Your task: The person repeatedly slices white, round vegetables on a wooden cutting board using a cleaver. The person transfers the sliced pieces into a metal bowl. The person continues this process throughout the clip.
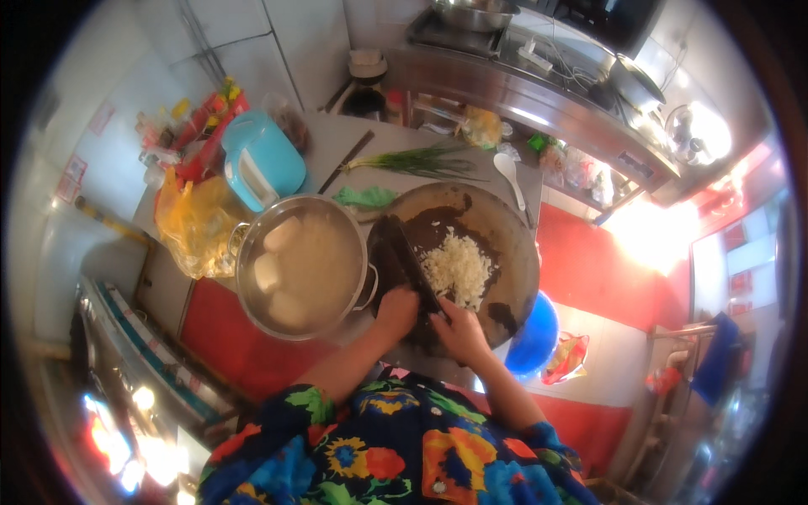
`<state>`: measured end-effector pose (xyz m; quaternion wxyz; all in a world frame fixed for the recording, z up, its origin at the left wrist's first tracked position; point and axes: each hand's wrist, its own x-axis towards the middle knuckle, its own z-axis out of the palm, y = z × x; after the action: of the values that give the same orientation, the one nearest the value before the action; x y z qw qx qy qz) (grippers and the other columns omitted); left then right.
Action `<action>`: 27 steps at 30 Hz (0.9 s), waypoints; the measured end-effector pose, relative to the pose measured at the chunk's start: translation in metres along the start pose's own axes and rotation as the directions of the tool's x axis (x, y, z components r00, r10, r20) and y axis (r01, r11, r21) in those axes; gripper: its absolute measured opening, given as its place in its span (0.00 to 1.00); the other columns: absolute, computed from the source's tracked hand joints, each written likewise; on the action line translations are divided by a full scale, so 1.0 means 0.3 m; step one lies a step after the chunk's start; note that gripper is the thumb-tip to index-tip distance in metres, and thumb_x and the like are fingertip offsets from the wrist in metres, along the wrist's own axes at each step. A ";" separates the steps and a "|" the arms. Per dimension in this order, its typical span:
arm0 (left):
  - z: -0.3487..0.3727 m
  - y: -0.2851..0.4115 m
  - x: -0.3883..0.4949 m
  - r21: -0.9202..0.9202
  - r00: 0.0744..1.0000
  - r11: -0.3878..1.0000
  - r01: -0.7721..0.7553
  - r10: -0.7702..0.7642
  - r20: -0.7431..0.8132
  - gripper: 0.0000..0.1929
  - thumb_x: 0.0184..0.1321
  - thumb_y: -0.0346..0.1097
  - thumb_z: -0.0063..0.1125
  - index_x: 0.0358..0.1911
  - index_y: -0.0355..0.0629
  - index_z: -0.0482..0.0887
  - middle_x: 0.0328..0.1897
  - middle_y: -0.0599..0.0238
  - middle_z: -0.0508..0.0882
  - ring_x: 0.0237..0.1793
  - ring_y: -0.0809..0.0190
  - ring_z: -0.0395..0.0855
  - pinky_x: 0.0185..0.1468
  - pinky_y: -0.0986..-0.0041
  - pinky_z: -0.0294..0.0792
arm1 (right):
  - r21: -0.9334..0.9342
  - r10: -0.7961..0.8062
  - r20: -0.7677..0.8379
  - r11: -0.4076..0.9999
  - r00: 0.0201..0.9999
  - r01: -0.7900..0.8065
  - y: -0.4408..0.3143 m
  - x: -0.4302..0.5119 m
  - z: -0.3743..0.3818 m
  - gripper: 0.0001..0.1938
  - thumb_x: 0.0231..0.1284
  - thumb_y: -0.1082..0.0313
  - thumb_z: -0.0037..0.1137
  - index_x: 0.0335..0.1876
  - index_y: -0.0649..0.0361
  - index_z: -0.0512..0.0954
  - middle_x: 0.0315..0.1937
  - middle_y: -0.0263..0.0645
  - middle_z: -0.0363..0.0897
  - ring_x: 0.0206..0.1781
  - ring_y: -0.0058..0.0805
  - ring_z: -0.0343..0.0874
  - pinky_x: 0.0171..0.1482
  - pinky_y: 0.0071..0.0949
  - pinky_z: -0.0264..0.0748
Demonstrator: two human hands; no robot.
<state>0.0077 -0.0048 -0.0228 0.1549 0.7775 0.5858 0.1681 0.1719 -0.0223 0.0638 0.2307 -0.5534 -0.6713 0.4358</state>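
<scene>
On a round wooden chopping board (pixel 514 252) lies a heap of chopped pale vegetable (pixel 461 265). A dark, broad cleaver (pixel 409 262) stands tilted at the heap's left edge. My left hand (pixel 398 310) is curled at the near left side of the cleaver; whether it grips anything is hidden. With thumb and fingers, my right hand (pixel 459 328) holds the cleaver's near end, beside the heap. Left of the board stands a steel pot (pixel 303 331) of cloudy liquid with several pale peeled pieces (pixel 268 273) in it.
Behind the board lie green onions (pixel 416 163), a leaf (pixel 365 197) and a white spoon (pixel 510 180). A turquoise container (pixel 265 161), a yellow plastic bag (pixel 196 221) and a red basket (pixel 202 139) stand at the left. A blue basin (pixel 536 338) is below the board's right side.
</scene>
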 end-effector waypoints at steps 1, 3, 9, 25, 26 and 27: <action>-0.002 0.007 0.003 -0.011 1.000 1.000 -0.006 0.006 -0.012 0.03 0.41 0.27 0.54 0.21 0.38 0.81 0.28 0.51 0.78 0.34 0.48 0.79 0.37 0.59 0.73 | -0.005 -0.018 -0.026 1.000 1.000 0.018 0.029 0.037 0.020 0.17 0.56 0.64 0.51 0.50 0.61 0.73 0.25 0.53 0.76 0.31 0.53 0.76 0.34 0.41 0.71; -0.012 0.007 0.015 -0.023 0.999 1.000 -0.013 0.012 -0.048 0.03 0.41 0.27 0.54 0.21 0.38 0.81 0.28 0.51 0.78 0.34 0.47 0.79 0.37 0.59 0.73 | -0.003 -0.029 -0.059 1.000 0.998 0.029 0.025 0.057 0.022 0.17 0.56 0.64 0.51 0.50 0.61 0.73 0.24 0.53 0.76 0.31 0.52 0.76 0.34 0.41 0.71; -0.035 0.020 -0.002 0.067 0.995 0.997 0.024 -0.030 0.095 0.05 0.50 0.31 0.54 0.29 0.41 0.82 0.32 0.54 0.79 0.34 0.48 0.79 0.38 0.59 0.72 | 0.100 0.077 0.032 0.992 0.997 -0.080 0.019 0.012 0.014 0.17 0.57 0.64 0.52 0.50 0.63 0.73 0.22 0.53 0.75 0.26 0.46 0.77 0.31 0.38 0.71; -0.355 0.155 0.151 -0.224 0.867 0.901 -0.371 0.249 -0.432 0.16 0.56 0.36 0.56 0.47 0.41 0.78 0.50 0.59 0.79 0.51 0.49 0.74 0.56 0.59 0.64 | -0.506 -0.343 -0.068 0.821 0.937 0.264 0.084 -0.081 -0.262 0.18 0.50 0.68 0.55 0.50 0.51 0.77 0.26 0.42 0.76 0.31 0.41 0.78 0.33 0.37 0.75; -0.359 0.170 0.153 -0.154 0.856 0.880 -0.450 0.375 -0.355 0.17 0.57 0.39 0.56 0.49 0.41 0.78 0.52 0.60 0.79 0.54 0.49 0.72 0.59 0.56 0.61 | -0.547 -0.384 -0.031 0.779 0.923 0.306 0.091 -0.090 -0.266 0.17 0.49 0.68 0.54 0.48 0.50 0.77 0.26 0.39 0.76 0.30 0.39 0.78 0.31 0.37 0.75; -0.353 0.186 0.152 -0.126 0.855 0.856 -0.502 0.469 -0.222 0.19 0.59 0.43 0.54 0.51 0.42 0.76 0.55 0.60 0.76 0.58 0.50 0.68 0.62 0.54 0.56 | -0.575 -0.419 0.007 0.741 0.908 0.346 0.097 -0.091 -0.267 0.17 0.49 0.67 0.55 0.48 0.50 0.77 0.27 0.38 0.76 0.30 0.38 0.78 0.31 0.36 0.75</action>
<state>0.0205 0.0289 0.1001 0.1219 0.8644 0.3642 0.3246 0.2588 -0.0214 0.0853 0.1822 -0.4721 -0.8533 0.1259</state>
